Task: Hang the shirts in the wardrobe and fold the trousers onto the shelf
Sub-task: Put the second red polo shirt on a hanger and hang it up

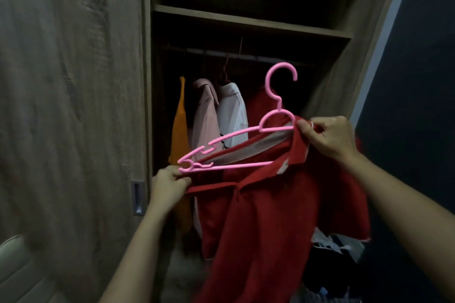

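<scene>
While we face the open wardrobe (246, 15), our left hand (170, 183) pinches the pink hanger's (246, 130) left end and the red shirt (270, 204). Our right hand (330, 135) grips the shirt's collar at the right. Farther in, orange, pink and white shirts (231, 110) hang on the rail.

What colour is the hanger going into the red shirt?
Pink: the hanger is plain pink plastic, seen clearly in the head view.

Counted: one pink hanger (236, 135), one red shirt (258, 216) in hand, four garments on rail, two hands, one shelf (246, 21)
</scene>
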Action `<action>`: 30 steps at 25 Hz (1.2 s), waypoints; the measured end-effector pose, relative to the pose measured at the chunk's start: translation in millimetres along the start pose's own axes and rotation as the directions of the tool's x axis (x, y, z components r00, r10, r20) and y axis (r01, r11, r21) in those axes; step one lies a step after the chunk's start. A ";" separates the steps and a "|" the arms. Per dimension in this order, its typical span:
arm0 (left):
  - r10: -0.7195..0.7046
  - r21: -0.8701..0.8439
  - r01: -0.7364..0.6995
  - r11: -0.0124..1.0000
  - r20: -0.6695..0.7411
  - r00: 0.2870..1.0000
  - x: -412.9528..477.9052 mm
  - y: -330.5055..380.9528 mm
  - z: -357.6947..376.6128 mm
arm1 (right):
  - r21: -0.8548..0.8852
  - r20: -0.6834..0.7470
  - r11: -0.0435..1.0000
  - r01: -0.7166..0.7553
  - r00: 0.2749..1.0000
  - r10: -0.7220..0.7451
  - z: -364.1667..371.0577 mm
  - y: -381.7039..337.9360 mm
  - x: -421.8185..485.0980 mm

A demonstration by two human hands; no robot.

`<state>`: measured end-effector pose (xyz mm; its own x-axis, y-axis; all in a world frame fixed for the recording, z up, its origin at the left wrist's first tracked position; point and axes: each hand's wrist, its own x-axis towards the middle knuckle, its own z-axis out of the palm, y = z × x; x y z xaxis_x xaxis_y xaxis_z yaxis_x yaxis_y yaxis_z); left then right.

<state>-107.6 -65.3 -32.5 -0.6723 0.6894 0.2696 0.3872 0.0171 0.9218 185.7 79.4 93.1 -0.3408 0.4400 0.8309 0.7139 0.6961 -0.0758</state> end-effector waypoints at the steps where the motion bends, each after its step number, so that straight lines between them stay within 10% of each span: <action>1: 0.002 -0.008 -0.002 1.000 -0.002 1.000 2.9 0.9 -5.8 | -0.022 0.008 1.000 -0.021 1.000 0.021 1.5 9.6 -7.8; 9: 0.322 0.316 -0.225 0.922 -0.299 0.898 -6.7 62.2 18.1 | -0.151 0.027 0.987 -0.051 0.998 0.056 41.7 2.9 -36.9; 14: 0.751 0.308 -0.774 0.553 0.218 0.623 -36.0 63.8 65.4 | 0.079 0.080 0.954 -0.288 0.956 0.282 43.9 3.7 -20.7; 18: 0.749 0.571 -0.625 0.532 0.028 0.662 8.3 56.0 18.4 | 0.200 0.100 0.942 -0.270 0.962 0.254 36.9 10.6 -20.5; 20: 0.645 0.608 -0.609 0.510 0.199 0.738 31.9 60.6 6.5 | 0.190 0.100 0.958 -0.215 0.975 0.199 35.8 2.4 -16.7; 24: 0.638 0.259 -0.679 0.687 0.231 0.734 49.8 59.3 -12.3 | 0.086 0.080 0.996 0.038 0.996 -0.045 24.7 5.2 -11.0; 30: 0.573 -0.034 -0.589 0.807 0.284 0.769 51.3 77.4 -27.3 | -0.031 0.045 0.999 -0.017 0.999 0.018 17.3 49.6 -22.1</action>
<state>-129.3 -48.4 60.3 -0.1159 0.7457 0.6561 0.6873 -0.4167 0.5950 218.1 114.0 61.5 -0.3551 0.4777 0.8036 0.7384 0.6705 -0.0723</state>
